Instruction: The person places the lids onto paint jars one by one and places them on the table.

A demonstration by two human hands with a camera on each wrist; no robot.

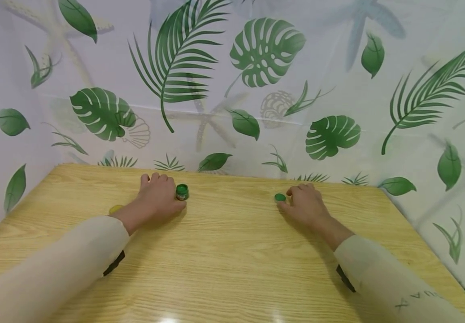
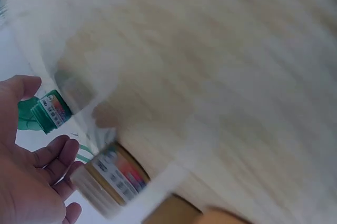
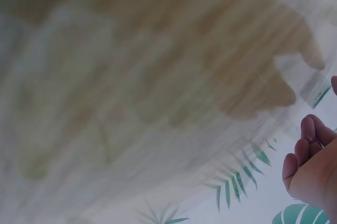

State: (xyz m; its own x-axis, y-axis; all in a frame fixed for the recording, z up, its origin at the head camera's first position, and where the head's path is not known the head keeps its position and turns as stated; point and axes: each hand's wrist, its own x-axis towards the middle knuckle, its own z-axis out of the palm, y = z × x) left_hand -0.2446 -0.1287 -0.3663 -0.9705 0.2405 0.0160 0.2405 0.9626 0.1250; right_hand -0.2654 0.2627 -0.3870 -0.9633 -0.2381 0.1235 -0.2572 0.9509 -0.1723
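A small uncapped jar of green paint (image 1: 182, 192) with a label stands upright on the table, just right of my left hand (image 1: 157, 197). In the left wrist view, the thumb and fingers spread either side of this green jar (image 2: 52, 110), with gaps showing between them and it. Far to the right, a round green lid (image 1: 280, 197) lies flat on the table. My right hand (image 1: 306, 206) has its thumb and forefinger around the lid's near and right sides. The right wrist view shows the lid (image 3: 320, 97) on the table, fingertips apart from it.
A brownish-yellow labelled jar (image 2: 118, 176) stands beside the left hand, and other jars (image 2: 174, 211) are cut off below. From above, the left forearm mostly hides them; one yellow top (image 1: 115, 209) shows. A leaf-print cloth (image 1: 200, 89) hangs behind the wooden table (image 1: 232, 251).
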